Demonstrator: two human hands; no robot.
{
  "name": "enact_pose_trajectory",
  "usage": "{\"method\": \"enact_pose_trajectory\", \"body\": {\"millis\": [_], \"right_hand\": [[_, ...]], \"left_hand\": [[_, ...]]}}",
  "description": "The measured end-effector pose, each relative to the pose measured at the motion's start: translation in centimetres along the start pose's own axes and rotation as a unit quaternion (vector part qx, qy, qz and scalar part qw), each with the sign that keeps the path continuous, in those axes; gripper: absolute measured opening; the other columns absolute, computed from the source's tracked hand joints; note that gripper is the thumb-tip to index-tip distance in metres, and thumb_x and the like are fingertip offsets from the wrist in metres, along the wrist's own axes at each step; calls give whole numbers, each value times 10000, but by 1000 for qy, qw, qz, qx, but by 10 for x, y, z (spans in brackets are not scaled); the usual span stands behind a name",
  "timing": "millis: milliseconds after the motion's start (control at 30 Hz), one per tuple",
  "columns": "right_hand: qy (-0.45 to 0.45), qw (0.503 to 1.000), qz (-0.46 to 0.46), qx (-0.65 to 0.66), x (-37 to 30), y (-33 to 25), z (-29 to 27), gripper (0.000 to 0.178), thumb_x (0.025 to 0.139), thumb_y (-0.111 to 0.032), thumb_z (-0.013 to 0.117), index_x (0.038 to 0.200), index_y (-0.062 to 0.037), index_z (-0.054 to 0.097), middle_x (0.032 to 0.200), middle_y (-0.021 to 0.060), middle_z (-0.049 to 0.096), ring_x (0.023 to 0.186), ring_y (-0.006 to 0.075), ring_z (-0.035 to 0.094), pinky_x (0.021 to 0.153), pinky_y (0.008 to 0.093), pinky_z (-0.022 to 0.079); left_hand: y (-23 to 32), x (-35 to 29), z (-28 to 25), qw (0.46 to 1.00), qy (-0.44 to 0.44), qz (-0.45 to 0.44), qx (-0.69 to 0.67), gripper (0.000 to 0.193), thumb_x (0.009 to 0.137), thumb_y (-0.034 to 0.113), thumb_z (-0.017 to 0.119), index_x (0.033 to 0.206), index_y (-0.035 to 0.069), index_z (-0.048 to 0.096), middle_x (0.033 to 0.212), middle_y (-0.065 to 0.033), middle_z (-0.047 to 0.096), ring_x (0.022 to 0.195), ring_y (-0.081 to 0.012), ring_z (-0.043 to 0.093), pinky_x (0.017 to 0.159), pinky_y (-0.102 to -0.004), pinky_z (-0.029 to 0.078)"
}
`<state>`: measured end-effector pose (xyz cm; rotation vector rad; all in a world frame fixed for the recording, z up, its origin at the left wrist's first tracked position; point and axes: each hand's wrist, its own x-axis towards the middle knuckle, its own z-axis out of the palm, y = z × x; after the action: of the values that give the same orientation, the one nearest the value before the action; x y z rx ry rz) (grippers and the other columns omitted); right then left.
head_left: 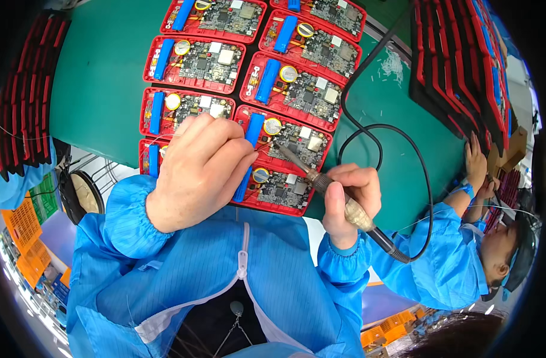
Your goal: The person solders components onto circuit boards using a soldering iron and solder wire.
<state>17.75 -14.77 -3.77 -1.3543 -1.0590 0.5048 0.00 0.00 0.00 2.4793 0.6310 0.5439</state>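
Observation:
My right hand grips a soldering iron like a pen, its tip down at the edge of a green circuit board beside a round coin cell. This board sits in a red casing with a blue cylindrical battery. My left hand is closed in a pinch just left of the iron's tip, above the casings. A thin strand of solder wire runs into it from the left; its end is hidden by the fingers.
Several similar red casings stand in two columns on the green mat. Stacked casings rise at left and right. The iron's black cable loops on the right. White clippings lie behind it. A co-worker works at right.

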Motion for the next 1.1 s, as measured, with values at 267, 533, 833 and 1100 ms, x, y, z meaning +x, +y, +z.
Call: {"method": "enact_pose_trajectory", "body": {"millis": [267,533,833,1100], "right_hand": [[50,997,59,18,19,-12,-6,160,829,-47,634,858,-12,480,698,55,544,550,71,397,510,227,333],[68,996,60,17,55,-2,-3,152,863,-50,620,851,-16,472,689,30,537,571,50,444,515,199,337],[48,997,62,2,57,11,-1,155,848,-30,638,837,-15,484,678,29,539,559,50,435,497,202,332],[36,998,57,-18,58,15,0,158,840,-33,649,829,-20,491,645,23,524,544,50,409,483,211,312]], "left_hand": [[-7,24,-28,996,64,27,64,196,651,-47,754,798,14,639,828,-83,600,760,-241,574,655,-334,456],[-17,43,-9,998,54,11,-15,178,732,-52,712,858,-2,596,885,-120,560,795,-277,591,670,-346,485],[-20,48,2,997,52,31,-44,172,735,-37,712,855,1,595,878,-112,565,784,-276,587,668,-353,482],[-23,52,8,998,49,26,-41,173,731,-35,715,848,5,595,870,-114,568,769,-279,587,658,-360,487]]}}
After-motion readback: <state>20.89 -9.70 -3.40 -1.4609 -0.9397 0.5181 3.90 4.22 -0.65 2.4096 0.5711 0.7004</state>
